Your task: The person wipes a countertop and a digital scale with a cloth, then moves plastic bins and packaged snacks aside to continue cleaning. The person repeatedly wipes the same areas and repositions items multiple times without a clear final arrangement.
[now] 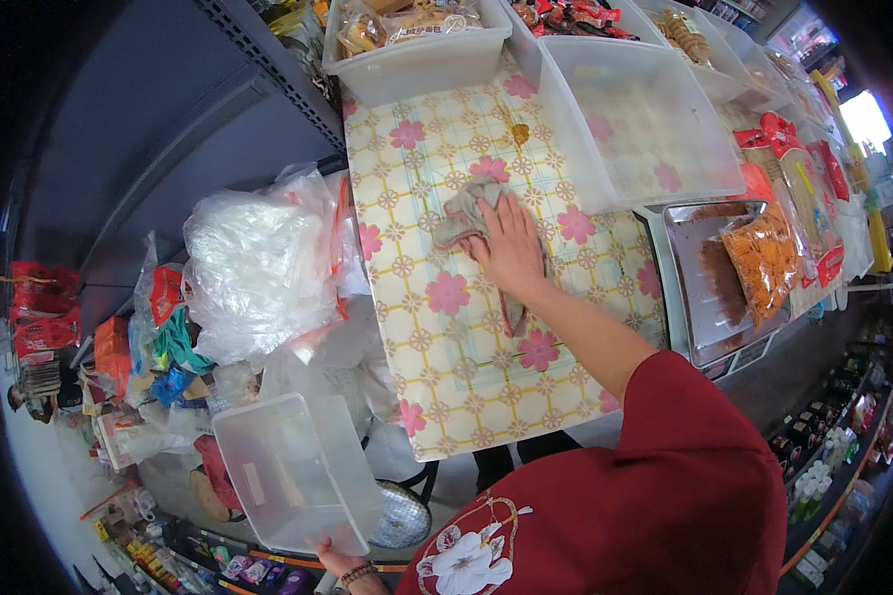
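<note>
My right hand [507,242] lies flat over a grey cloth [473,204] with a reddish edge, pressing it on a table covered by a flower-patterned tablecloth [484,401]. Part of the cloth is hidden beneath the palm and wrist. Down at the lower left, my left hand [335,559] grips the rim of a translucent plastic bin [290,468], held tilted beside the table. No contents show inside that bin. A brownish-orange smear [520,134] marks the tablecloth beyond the cloth.
A plastic bin of packaged bread [417,74] and another translucent bin [640,134] stand at the back. To the right, a scale with a metal tray [703,290] bears a bag of orange food [763,256]. Clear plastic bags [260,260] are heaped left; a stool [402,513] stands below.
</note>
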A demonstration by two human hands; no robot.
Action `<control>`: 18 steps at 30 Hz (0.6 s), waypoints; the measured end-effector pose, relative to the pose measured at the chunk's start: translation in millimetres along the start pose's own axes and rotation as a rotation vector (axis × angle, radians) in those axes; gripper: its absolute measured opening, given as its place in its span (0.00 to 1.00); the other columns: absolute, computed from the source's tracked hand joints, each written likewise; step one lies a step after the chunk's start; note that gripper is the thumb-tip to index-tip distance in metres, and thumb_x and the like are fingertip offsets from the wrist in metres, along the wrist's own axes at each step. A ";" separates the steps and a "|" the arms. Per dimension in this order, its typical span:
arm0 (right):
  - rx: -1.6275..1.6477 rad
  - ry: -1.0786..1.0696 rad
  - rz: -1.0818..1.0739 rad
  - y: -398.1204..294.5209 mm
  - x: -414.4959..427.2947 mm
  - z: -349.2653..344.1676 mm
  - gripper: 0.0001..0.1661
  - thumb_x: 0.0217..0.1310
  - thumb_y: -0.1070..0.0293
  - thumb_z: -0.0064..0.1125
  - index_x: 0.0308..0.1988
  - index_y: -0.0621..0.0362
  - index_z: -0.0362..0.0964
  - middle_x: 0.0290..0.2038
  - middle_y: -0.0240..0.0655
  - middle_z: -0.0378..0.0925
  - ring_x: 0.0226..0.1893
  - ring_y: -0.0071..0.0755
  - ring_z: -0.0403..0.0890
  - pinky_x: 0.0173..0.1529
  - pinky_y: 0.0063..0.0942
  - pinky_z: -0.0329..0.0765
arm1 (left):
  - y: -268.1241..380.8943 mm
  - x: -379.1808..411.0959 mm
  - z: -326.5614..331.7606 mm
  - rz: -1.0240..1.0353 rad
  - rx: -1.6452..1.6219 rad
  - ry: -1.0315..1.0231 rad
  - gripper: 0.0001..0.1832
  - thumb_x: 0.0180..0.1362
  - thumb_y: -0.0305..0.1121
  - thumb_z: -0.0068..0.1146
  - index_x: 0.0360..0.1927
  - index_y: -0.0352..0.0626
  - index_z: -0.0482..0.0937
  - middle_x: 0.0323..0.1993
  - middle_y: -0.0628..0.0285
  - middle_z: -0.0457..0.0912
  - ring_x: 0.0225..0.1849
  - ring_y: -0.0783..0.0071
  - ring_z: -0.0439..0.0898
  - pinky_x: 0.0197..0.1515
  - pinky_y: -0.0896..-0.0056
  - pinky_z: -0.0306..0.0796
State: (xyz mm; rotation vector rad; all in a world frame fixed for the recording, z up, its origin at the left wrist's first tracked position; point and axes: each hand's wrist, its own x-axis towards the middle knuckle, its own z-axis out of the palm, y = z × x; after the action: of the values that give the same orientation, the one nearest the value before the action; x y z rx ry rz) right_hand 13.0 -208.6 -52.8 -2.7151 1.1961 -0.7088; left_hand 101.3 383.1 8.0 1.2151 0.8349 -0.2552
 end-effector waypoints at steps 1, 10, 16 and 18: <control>0.038 -0.002 0.010 -4.0 0.5 0.1 0.33 0.54 0.52 0.46 0.57 0.60 0.56 0.56 0.52 0.58 0.61 0.49 0.53 0.63 0.43 0.47 | 1.1 -13.6 13.6 0.049 0.031 0.003 0.34 0.42 0.30 0.40 0.59 0.48 0.55 0.53 0.54 0.63 0.52 0.50 0.65 0.52 0.45 0.63; -0.028 0.194 0.278 11.9 170.2 104.7 0.36 0.53 0.49 0.40 0.57 0.59 0.55 0.59 0.52 0.55 0.62 0.50 0.51 0.63 0.43 0.44 | -7.3 -65.6 20.2 0.151 0.056 0.040 0.30 0.43 0.33 0.44 0.54 0.40 0.63 0.49 0.54 0.68 0.52 0.52 0.67 0.53 0.49 0.63; 0.002 0.097 -0.072 -54.0 154.6 110.8 0.35 0.54 0.47 0.39 0.57 0.55 0.56 0.58 0.47 0.58 0.61 0.44 0.56 0.63 0.39 0.49 | -2.1 -64.3 -5.9 0.015 0.050 -0.054 0.29 0.45 0.31 0.43 0.55 0.40 0.61 0.52 0.54 0.65 0.55 0.50 0.64 0.56 0.45 0.60; 0.027 0.057 -0.237 -68.9 129.5 97.9 0.34 0.54 0.47 0.39 0.57 0.54 0.57 0.57 0.46 0.59 0.60 0.42 0.58 0.62 0.39 0.50 | 2.2 -63.9 3.9 0.077 0.084 -0.074 0.26 0.47 0.32 0.41 0.53 0.39 0.63 0.51 0.53 0.68 0.53 0.51 0.66 0.54 0.47 0.62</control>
State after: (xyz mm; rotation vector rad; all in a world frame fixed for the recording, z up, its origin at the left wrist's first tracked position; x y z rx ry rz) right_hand 179.3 -264.0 -72.8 -2.8610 0.8748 -0.8266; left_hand 60.5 364.4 53.8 1.3059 0.7182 -0.2734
